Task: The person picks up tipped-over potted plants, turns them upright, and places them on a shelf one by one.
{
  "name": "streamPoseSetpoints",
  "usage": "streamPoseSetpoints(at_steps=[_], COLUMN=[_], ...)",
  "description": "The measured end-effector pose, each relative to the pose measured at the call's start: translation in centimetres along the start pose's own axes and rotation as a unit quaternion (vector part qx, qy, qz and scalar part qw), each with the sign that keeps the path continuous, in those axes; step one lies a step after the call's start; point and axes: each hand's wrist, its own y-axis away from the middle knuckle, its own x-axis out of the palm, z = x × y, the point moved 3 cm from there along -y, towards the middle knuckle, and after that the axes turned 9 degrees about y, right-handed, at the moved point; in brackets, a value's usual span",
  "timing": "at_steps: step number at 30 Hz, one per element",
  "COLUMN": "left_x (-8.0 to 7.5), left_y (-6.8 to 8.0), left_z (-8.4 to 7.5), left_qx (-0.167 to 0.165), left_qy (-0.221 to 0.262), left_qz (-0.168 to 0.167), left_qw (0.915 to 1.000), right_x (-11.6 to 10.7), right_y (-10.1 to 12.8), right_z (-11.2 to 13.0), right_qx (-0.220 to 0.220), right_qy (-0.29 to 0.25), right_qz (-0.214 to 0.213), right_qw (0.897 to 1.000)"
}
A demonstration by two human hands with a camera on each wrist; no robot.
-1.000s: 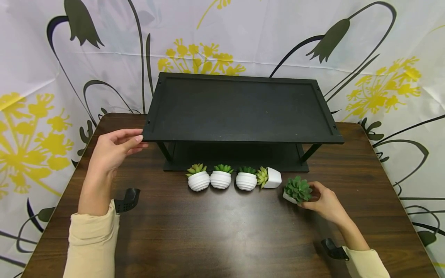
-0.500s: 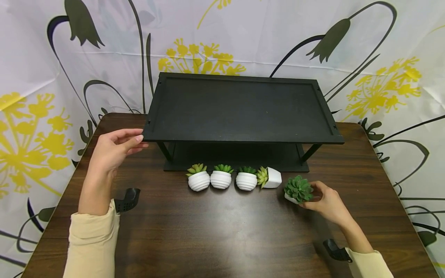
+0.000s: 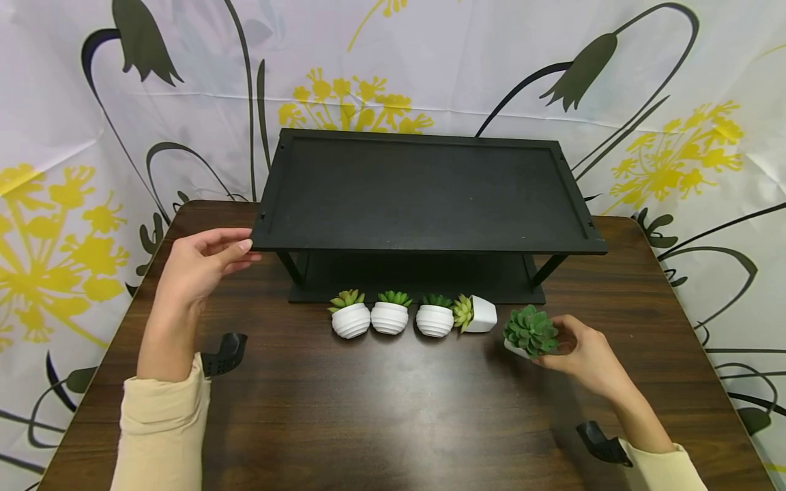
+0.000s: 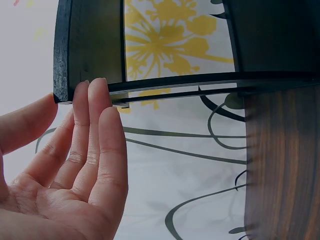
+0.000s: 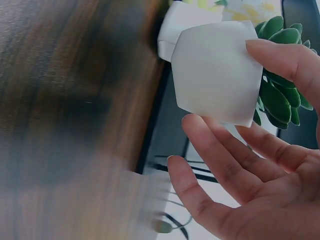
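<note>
My right hand point(image 3: 586, 358) pinches a small potted succulent point(image 3: 531, 331) with broad dark green leaves. In the right wrist view, thumb and fingers hold its white angular pot point(image 5: 217, 72), which appears raised off the table. At the left, my left hand point(image 3: 198, 262) holds the front corner of a black two-tier shelf point(image 3: 424, 194), thumb and fingers point(image 4: 81, 125) at the corner. Before the shelf stand three ribbed white pots with succulents: a left one point(image 3: 351, 319), a middle one point(image 3: 389, 316) and a right one point(image 3: 435, 319). Beside them an angular white pot point(image 3: 482, 314) lies on its side.
The shelf's lower board point(image 3: 417, 279) sits on the brown wooden table point(image 3: 368, 416). A floral curtain point(image 3: 467, 61) hangs behind and at both sides. A black wrist mount point(image 3: 226, 354) sits on the left wrist, another mount point(image 3: 602, 447) on the right.
My right hand has shifted slightly to the right and up with the green succulent. My left hand, the shelf and the other pots have stayed put.
</note>
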Motion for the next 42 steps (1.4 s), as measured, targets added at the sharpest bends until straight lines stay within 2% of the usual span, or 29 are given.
streamPoseSetpoints(at_steps=[12,22,28,34,42], left_x=[0.0,-0.1,0.0,0.1,0.0], left_y=[0.0,-0.1,0.0,-0.1,-0.1], left_z=[0.0,0.1,0.1,0.1,0.0], left_qx=[0.001,0.007,0.008,0.004,0.001], left_qy=[-0.003,-0.016,-0.011,0.018,0.01], left_qz=[0.001,-0.004,-0.002,0.001,0.0], left_qw=[1.0,0.9998,0.9999,0.9998,0.9999], right_x=[-2.0,-3.4,-4.3,-5.2,-6.4], right_y=[0.3,0.0,-0.3,-0.5,-0.8], right_z=[2.4,4.5,6.1,7.5,9.0], right_qx=[-0.029,-0.039,-0.048,-0.056,-0.06], right_qy=[0.026,0.042,0.044,0.053,0.065], right_qz=[-0.021,-0.021,-0.024,-0.024,-0.033], right_qw=[0.999,0.998,0.998,0.997,0.996])
